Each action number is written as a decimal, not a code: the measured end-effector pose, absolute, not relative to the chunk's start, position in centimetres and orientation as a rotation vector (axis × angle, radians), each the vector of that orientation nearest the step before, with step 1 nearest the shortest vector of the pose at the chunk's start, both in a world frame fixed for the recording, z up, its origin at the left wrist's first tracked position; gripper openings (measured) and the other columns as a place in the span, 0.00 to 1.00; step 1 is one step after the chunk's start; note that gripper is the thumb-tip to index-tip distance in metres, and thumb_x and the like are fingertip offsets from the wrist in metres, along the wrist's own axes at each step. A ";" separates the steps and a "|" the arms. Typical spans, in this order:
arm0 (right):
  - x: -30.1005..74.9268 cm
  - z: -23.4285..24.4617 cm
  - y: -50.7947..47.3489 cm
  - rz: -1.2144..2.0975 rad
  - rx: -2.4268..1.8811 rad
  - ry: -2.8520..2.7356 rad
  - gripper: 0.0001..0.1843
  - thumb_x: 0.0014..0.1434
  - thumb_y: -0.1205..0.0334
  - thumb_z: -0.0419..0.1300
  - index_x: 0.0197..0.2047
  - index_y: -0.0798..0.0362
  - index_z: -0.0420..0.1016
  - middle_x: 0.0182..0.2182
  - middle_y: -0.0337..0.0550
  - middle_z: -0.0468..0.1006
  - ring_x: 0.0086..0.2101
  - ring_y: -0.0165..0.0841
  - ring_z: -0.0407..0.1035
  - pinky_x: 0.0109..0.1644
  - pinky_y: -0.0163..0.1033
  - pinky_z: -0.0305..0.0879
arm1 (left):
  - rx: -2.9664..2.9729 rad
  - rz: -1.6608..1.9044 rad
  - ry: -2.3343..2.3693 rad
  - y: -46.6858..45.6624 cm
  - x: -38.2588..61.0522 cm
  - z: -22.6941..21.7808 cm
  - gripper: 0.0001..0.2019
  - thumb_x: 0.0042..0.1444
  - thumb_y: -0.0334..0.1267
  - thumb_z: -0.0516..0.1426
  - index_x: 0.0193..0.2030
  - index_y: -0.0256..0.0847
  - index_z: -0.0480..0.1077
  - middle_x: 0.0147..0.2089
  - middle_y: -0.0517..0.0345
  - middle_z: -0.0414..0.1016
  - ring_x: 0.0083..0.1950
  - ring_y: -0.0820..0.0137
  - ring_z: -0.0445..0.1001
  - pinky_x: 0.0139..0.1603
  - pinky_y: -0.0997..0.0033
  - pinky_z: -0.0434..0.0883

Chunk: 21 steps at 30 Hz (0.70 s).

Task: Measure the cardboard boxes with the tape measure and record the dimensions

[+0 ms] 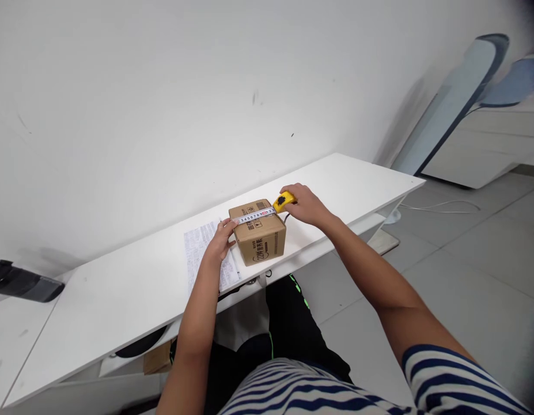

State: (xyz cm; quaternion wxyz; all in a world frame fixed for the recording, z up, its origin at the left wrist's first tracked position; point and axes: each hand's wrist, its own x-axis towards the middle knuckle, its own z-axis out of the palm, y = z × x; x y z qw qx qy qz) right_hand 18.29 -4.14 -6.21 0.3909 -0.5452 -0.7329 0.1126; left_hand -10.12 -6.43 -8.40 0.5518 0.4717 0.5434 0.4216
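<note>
A small brown cardboard box [260,237] stands on a white table [132,288]. A white measuring tape blade [254,217] is stretched across the box's top. My left hand [221,236] pinches the blade's free end at the box's left edge. My right hand [305,204] grips the yellow tape measure case [284,200] at the box's right edge. A printed sheet of paper [200,248] lies flat under my left hand, beside the box.
A dark flat object [22,282] sits at the far left on another surface. White and blue panels [465,98] lean on the wall at the right. A cable [439,206] runs over the tiled floor. The table's front edge is near my lap.
</note>
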 end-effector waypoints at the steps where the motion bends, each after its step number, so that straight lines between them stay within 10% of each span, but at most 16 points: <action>1: 18.2 -6.2 -4.2 0.270 -1.400 -1.869 0.19 0.51 0.65 0.57 0.48 0.50 0.74 0.44 0.49 0.75 0.45 0.46 0.66 0.47 0.48 0.65 | 1.114 0.986 1.277 -6.5 -10.2 -8.4 0.28 0.52 0.58 0.63 0.55 0.50 0.61 0.65 0.50 0.69 0.68 0.57 0.67 0.58 0.57 0.68; 12: 18.9 -6.8 -5.9 0.298 -1.307 -1.813 0.23 0.48 0.64 0.59 0.49 0.51 0.67 0.46 0.49 0.72 0.43 0.41 0.68 0.44 0.47 0.70 | 1.201 0.863 1.305 -6.8 -10.7 -7.0 0.24 0.55 0.58 0.62 0.48 0.46 0.61 0.67 0.43 0.66 0.64 0.54 0.69 0.46 0.61 0.74; 21: 14.7 -2.2 -12.5 0.012 -0.995 -1.754 0.25 0.52 0.67 0.59 0.53 0.46 0.66 0.52 0.46 0.72 0.53 0.41 0.70 0.47 0.47 0.77 | 1.667 1.165 1.311 -12.9 -12.0 -1.4 0.13 0.60 0.49 0.61 0.38 0.43 0.66 0.39 0.56 0.75 0.41 0.67 0.73 0.43 0.64 0.68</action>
